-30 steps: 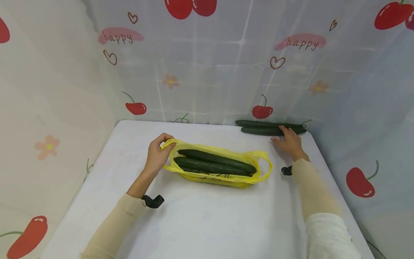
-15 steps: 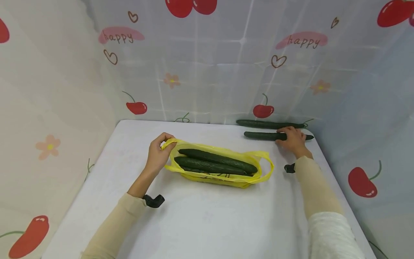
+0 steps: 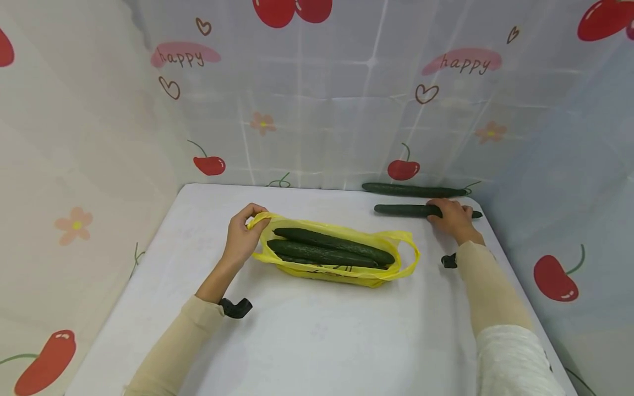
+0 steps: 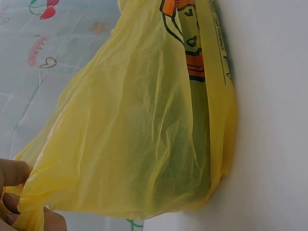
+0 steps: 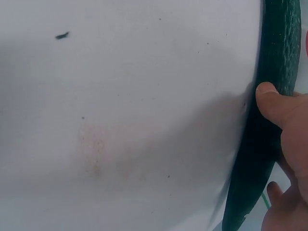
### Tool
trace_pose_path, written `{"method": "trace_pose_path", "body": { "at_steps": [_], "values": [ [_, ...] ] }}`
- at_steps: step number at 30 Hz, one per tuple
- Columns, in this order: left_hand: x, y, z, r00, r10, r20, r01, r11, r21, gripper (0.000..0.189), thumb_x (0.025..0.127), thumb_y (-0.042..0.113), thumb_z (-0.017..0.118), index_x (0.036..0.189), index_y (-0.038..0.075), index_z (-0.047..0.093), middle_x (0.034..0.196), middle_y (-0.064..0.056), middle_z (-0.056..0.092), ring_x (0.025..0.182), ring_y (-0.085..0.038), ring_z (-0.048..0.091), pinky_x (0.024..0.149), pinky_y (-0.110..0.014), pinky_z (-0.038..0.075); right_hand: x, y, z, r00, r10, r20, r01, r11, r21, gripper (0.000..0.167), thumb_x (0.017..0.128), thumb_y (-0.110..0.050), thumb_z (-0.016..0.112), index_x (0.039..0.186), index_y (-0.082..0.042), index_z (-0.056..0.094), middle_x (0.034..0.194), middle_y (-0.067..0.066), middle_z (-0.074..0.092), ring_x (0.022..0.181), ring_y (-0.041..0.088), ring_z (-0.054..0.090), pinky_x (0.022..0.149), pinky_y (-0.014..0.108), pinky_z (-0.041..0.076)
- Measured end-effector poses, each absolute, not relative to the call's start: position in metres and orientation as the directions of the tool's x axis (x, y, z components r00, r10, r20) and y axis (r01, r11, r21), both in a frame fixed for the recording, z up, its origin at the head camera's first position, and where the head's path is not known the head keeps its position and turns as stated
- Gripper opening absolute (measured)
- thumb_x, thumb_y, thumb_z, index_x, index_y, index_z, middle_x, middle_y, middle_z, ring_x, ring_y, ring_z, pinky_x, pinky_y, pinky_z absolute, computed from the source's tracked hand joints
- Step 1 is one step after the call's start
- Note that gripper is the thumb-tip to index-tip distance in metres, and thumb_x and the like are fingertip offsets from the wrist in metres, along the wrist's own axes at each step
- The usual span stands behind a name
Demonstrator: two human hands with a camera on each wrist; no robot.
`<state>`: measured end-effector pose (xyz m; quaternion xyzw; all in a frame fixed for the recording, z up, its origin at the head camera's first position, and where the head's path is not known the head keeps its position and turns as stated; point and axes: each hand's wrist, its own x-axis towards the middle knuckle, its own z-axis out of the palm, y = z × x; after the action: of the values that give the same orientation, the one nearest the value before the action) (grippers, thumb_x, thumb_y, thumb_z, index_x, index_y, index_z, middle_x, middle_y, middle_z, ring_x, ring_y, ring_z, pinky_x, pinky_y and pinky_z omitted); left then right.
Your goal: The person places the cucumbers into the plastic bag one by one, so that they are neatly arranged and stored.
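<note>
Near the middle of the white table (image 3: pixel 317 341): one yellow plastic bag (image 3: pixel 332 276), mouth upward, black and orange print on its side, with at least two dark green cucumbers (image 3: pixel 334 243) lying lengthwise within. Left hand (image 3: pixel 241 236): thumb and fingers pinching gathered plastic at the bag's left end; the handle loop (image 3: pixel 412 258) at the right end stands free. Right hand (image 3: pixel 453 218): thumb and fingers curled round a single cucumber (image 3: pixel 401 209) toward its right end, at the table's far right; whether it touches the tabletop cannot be told. One further cucumber (image 3: pixel 411 190): just behind that one, along the far edge, beside a hanging cloth (image 3: pixel 327 126) printed with cherries, hearts and "happy".
</note>
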<state>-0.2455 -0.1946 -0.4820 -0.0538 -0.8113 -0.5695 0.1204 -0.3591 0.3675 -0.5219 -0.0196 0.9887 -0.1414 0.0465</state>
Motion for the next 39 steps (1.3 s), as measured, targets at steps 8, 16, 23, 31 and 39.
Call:
{"method": "trace_pose_path", "body": {
  "at_steps": [8,16,23,31,39],
  "values": [
    [-0.247,-0.192,-0.480,-0.966,-0.044,0.255,0.226,0.334,0.915,0.004,0.105,0.013,0.069,0.109,0.012,0.070,0.106,-0.004,0.062,0.106,-0.021,0.056,0.083,-0.015,0.050,-0.355,0.374,-0.525,-0.995,-0.068,-0.078,-0.044,0.960,-0.277,0.049,0.108,-0.024,0.066,0.153,-0.010,0.052,0.161,0.029,0.046,0.143,0.057,0.041,0.119,0.080,0.014],
    [-0.249,-0.192,-0.479,-0.968,-0.052,0.247,0.214,0.353,0.911,0.005,0.105,0.015,0.068,0.109,0.013,0.070,0.107,-0.004,0.062,0.105,-0.020,0.057,0.083,-0.016,0.050,-0.343,0.372,-0.521,-0.995,-0.098,0.006,-0.095,0.948,-0.305,0.049,0.108,-0.026,0.067,0.152,-0.009,0.054,0.159,0.030,0.048,0.143,0.060,0.042,0.114,0.084,0.020],
    [-0.247,-0.192,-0.481,-0.971,-0.051,0.235,0.201,0.365,0.909,0.007,0.106,0.017,0.066,0.110,0.011,0.068,0.110,-0.006,0.065,0.109,-0.019,0.055,0.086,-0.017,0.049,-0.327,0.360,-0.510,-0.980,-0.170,0.107,-0.193,0.940,-0.281,0.047,0.106,-0.026,0.069,0.148,-0.007,0.057,0.151,0.027,0.056,0.136,0.055,0.050,0.109,0.081,0.034],
    [-0.247,-0.191,-0.481,-0.972,-0.050,0.230,0.196,0.367,0.909,0.008,0.107,0.019,0.065,0.111,0.012,0.067,0.112,-0.006,0.066,0.111,-0.019,0.055,0.086,-0.016,0.050,-0.305,0.339,-0.491,-0.955,-0.227,0.189,-0.271,0.930,-0.250,0.047,0.105,-0.027,0.071,0.145,-0.005,0.059,0.141,0.023,0.062,0.131,0.049,0.055,0.108,0.073,0.044],
    [-0.247,-0.190,-0.478,-0.977,-0.057,0.205,0.169,0.376,0.911,0.011,0.107,0.018,0.065,0.113,0.009,0.069,0.115,-0.009,0.068,0.117,-0.021,0.054,0.104,-0.037,0.047,-0.279,0.314,-0.464,-0.921,-0.290,0.259,-0.346,0.915,-0.207,0.048,0.104,-0.029,0.074,0.143,-0.006,0.060,0.138,0.018,0.062,0.126,0.042,0.060,0.098,0.067,0.055]
  ]
}}
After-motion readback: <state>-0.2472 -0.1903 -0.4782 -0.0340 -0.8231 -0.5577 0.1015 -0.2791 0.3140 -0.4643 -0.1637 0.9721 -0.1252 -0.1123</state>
